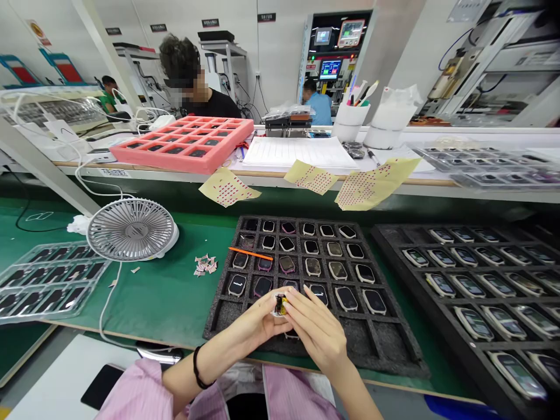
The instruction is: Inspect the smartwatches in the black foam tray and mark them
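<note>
Close together over the front of a dark foam tray, my left hand and my right hand are closed around a small opened watch case. Black and yellow inner parts show between my fingers, along with a pale rim. The fingers hide the rest of it. My right fingers lie across its upper right side while my left hand supports it from the left and below. Rows of square smartwatches fill most of the tray's compartments behind my hands. An orange stick rests across the tray's left side.
A second dark tray of watches stands at right. Left are a grey fan, a clear plastic tray and small paper scraps. Yellow sticker sheets hang from the shelf, which bears a pink foam tray. A person sits opposite.
</note>
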The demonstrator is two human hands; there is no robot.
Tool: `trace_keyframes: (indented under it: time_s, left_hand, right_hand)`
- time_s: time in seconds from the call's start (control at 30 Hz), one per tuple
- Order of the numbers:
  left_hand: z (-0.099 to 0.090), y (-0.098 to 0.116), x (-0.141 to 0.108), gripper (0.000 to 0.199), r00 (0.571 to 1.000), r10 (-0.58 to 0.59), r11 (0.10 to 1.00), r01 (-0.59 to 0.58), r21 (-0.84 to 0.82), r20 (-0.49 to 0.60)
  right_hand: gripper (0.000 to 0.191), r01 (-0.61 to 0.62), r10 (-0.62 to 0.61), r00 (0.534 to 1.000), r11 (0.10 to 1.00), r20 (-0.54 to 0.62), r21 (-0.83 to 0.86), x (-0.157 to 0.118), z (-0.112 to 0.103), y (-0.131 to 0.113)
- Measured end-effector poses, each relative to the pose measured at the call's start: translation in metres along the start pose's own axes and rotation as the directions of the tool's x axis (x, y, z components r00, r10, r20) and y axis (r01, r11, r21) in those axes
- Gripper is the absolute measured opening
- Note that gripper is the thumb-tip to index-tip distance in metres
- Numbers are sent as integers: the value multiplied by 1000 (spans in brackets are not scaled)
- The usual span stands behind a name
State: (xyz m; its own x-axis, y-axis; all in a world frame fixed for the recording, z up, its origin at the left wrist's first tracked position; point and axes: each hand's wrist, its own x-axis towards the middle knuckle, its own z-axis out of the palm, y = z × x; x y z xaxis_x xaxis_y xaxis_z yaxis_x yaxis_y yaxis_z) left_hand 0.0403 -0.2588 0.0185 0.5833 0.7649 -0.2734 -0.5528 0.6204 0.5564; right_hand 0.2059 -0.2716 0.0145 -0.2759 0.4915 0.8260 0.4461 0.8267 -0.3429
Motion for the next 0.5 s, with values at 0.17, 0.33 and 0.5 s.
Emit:
trace_keyframes:
  time_s: [0.17, 0.33, 0.5]
  left_hand:
    - [-3, -10, 5, 32, 999, -51, 991, 51, -128, 2]
    - [-6, -13, 6, 34, 997, -64, 984, 55, -171, -49]
    - [0, -13, 6, 45, 997, -78, 995, 77, -67, -16]
  right_hand:
    - [51, 5, -5, 1000, 1000, -5, -18, 4, 5, 0]
    - [53, 33, -23, 997, 992, 80, -124, 4, 9, -1]
    - [52, 44, -50, 998, 978, -24, -203, -5, 15, -1]
